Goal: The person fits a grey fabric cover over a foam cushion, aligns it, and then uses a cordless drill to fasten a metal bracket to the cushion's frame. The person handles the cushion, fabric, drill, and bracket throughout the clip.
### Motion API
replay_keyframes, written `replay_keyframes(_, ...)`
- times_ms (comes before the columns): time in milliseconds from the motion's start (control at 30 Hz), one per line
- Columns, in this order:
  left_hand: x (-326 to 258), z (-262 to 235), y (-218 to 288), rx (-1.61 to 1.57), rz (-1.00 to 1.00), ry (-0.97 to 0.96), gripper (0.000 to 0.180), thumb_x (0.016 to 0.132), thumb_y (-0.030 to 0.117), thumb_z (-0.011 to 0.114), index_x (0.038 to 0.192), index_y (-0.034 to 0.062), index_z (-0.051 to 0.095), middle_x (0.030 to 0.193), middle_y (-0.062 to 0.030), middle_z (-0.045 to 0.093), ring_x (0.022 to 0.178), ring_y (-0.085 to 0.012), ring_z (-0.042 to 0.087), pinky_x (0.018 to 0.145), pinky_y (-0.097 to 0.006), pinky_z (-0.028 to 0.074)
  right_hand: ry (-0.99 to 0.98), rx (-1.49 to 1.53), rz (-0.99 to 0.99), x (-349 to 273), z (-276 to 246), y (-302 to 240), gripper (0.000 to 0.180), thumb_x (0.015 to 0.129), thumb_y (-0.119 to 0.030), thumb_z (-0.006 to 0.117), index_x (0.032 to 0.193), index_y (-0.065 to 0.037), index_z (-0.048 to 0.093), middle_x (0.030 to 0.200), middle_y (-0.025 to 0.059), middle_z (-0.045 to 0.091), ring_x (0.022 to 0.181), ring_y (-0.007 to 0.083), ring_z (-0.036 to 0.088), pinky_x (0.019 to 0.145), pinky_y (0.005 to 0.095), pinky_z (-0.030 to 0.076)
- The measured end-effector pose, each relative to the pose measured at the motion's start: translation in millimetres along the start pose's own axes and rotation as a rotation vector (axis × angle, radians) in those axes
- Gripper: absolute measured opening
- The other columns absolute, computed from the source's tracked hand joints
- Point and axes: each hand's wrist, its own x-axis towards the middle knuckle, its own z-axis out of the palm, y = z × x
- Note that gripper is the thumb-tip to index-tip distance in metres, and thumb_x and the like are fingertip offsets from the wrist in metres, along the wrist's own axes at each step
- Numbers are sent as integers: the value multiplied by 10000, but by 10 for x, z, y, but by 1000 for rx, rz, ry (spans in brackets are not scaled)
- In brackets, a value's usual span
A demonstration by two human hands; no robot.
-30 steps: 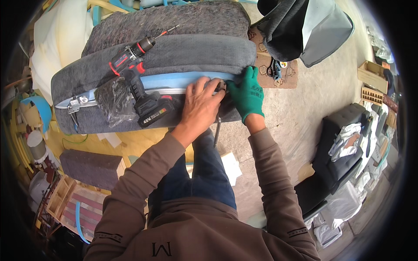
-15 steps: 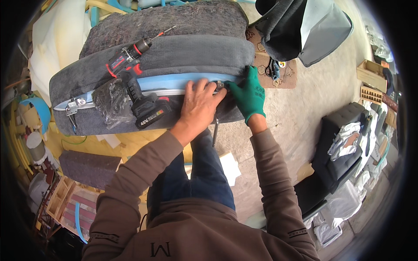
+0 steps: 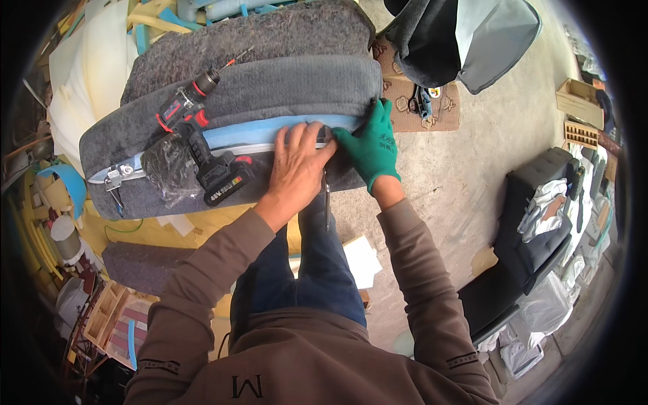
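Note:
A long grey fabric-covered cushion lies in front of me, with a blue strip and a pale metal-like edging along its opening. My left hand, bare, rests on the strip near its right end, thumb and forefinger about a small metal bracket. A thin metal rod hangs below it. My right hand, in a green glove, grips the cushion's right end, its thumb against the bracket. A similar metal bracket sits at the strip's left end. A cordless drill lies across the cushion.
Crumpled dark plastic wrap lies beside the drill. Scissors rest on a patterned brown mat at the right. A black and grey fabric cover stands farther back. At the right is a dark tufted upholstered seat.
The whole scene has shifted slightly left in view. Both hands stay at the bracket and the cushion's right end, with little visible movement against them.

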Motion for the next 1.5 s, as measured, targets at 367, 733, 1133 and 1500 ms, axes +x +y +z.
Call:
replay_keyframes(367,-248,-102,17,-19,-54,8,582,906,29,783,1481,71,711,1617,-93,618,1457,-374,516,1259,-578,370,-20,-70,77,-8,157,8,1090,908,-410,883,1741,47,347,1832,340,318,1630,550,403,1265,595,472)
replay_keyframes(733,-398,-28,117,-1,-11,-98,444,912,47,796,1338,173,778,1762,-216,417,1664,-474,323,1334,-810,184,1,-123,61,-21,161,-8,1109,910,-499,870,1734,53,373,1818,352,337,1595,555,444,1207,635,509)
replay_keyframes(1133,-325,20,-12,18,146,-133,310,871,54,773,1178,93,790,1695,-298,480,1664,-481,369,1375,-731,214,-2,-349,-122,120,-75,-63,1124,852,-517,934,1689,45,437,1766,322,429,1563,513,511,1214,657,461)
replay_keyframes(1500,-272,-17,133,136,159,-151,161,932,109,737,1089,90,767,1734,-267,462,1612,-530,403,1330,-764,274,0,-233,-390,243,-4,22,944,917,-280,904,1691,33,462,1764,324,442,1584,578,458,1288,580,465)
